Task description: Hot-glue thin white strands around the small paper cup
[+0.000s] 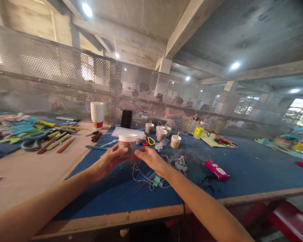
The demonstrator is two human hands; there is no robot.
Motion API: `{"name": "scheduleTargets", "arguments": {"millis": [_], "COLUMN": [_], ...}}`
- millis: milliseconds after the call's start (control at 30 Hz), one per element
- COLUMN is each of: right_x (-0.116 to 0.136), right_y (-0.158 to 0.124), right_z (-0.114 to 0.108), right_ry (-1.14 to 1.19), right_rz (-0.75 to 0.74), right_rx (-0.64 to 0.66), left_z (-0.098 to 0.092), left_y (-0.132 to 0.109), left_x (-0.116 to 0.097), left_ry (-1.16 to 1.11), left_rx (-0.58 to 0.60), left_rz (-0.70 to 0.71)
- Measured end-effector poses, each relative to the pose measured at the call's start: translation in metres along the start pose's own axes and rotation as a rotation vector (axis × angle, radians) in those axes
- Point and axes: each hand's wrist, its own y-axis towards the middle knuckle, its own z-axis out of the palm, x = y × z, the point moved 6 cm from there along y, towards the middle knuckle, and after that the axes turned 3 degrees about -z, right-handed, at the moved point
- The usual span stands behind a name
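A paper cup (127,142) with a white rim and a brown body is held above the blue table mat (244,168). My left hand (112,158) wraps round its left side and bottom. My right hand (149,158) closes on the cup's lower right side, fingers pressed to it. Just under and right of my hands lies a tangle of grey wire (151,174) with a small green clip (156,180).
Several small paper-cup baskets (161,131) stand behind, with yellow scissors (148,141), a stack of white cups (97,114) and a black phone (126,119). A pink box (216,169) lies to the right. Tools and paper scraps (37,134) cover the left. A perforated metal screen (65,84) backs the table.
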Motion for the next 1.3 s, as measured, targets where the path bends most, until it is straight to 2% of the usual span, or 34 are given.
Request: {"name": "scheduleTargets", "arguments": {"millis": [33,100,233,400,700,1300], "right_x": [0.001,0.006,0.012,0.015,0.020,0.009], "right_y": [-0.001,-0.002,0.000,0.000,-0.002,0.007], "right_z": [0.008,0.013,0.004,-0.008,-0.012,-0.018], "right_ry": [0.051,0.075,0.012,-0.010,-0.059,-0.042], "right_rz": [0.020,0.005,-0.116,-0.210,-0.191,-0.196], "right_rx": [0.027,-0.009,-0.137,-0.204,-0.294,-0.305], "left_z": [-0.001,-0.002,-0.003,-0.004,0.005,0.007], "left_y": [0.001,0.002,0.001,0.001,-0.004,-0.003], "left_x": [0.000,0.001,0.003,0.006,0.001,0.005], "left_ry": [0.011,0.018,0.005,0.019,-0.005,-0.017], "left_rx": [-0.013,-0.028,0.000,0.060,0.066,0.096], "left_rz": [0.009,0.012,-0.020,-0.051,-0.074,-0.104]}}
